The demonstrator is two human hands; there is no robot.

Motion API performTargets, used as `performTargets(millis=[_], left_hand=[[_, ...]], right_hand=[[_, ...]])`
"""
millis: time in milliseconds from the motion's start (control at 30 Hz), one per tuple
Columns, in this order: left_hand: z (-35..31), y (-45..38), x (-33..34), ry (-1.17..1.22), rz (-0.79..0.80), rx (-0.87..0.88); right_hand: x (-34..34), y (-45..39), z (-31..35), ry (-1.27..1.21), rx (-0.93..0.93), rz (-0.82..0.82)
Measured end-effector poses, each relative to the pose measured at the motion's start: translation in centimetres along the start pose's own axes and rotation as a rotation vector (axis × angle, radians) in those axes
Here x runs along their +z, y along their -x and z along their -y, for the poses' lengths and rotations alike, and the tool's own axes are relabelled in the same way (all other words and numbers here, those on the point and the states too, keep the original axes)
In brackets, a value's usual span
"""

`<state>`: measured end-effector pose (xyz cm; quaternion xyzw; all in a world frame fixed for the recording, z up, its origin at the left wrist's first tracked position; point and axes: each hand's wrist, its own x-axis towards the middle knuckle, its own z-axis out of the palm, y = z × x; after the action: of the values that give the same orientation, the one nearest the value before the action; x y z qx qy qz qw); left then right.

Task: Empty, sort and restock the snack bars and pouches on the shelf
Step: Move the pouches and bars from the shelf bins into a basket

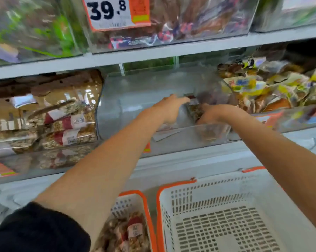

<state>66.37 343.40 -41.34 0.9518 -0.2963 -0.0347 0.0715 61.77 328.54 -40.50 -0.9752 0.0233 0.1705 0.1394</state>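
Step in hand: emptying the middle clear bin (128, 106). Your left hand (169, 108) and right hand (211, 113) both reach in at 12 o'clock, fingers closing on a nut bar (194, 107); blur hides the exact grip. Next: lift it out to a basket. Large basket (204, 188) at 5 o'clock shows nothing inside; small basket (135, 194) at 6 holds nut bars (131, 231).

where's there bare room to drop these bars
The big white basket at lower right looks bare inside. The clear middle bin is bare left of the left hand. Crowded: the small basket, the nut-bar bin on the left and the yellow-pouch bin on the right.
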Motion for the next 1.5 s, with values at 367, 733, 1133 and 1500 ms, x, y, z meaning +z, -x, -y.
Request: performTargets(millis=[367, 733, 1133, 1500], left_hand=[[-0.6, -12.0, 3.8, -0.456, 0.065, 0.2], [0.8, -1.9, -3.7, -0.36, -0.33, -0.027], [-0.9, 23.6, 1.3, 0.367, -0.485, -0.58], [0.7, 37.5, 25.7, 0.642, 0.448, -0.491]], right_hand=[[1.7, -5.2, -0.8, 0.003, 0.053, 0.082], [0.8, 1.4, -0.2, -0.476, -0.16, -0.418], [10.9, 15.9, 9.5, -0.813, -0.504, -0.288], [35.6, 16.7, 11.0, 0.108, -0.345, 0.206]])
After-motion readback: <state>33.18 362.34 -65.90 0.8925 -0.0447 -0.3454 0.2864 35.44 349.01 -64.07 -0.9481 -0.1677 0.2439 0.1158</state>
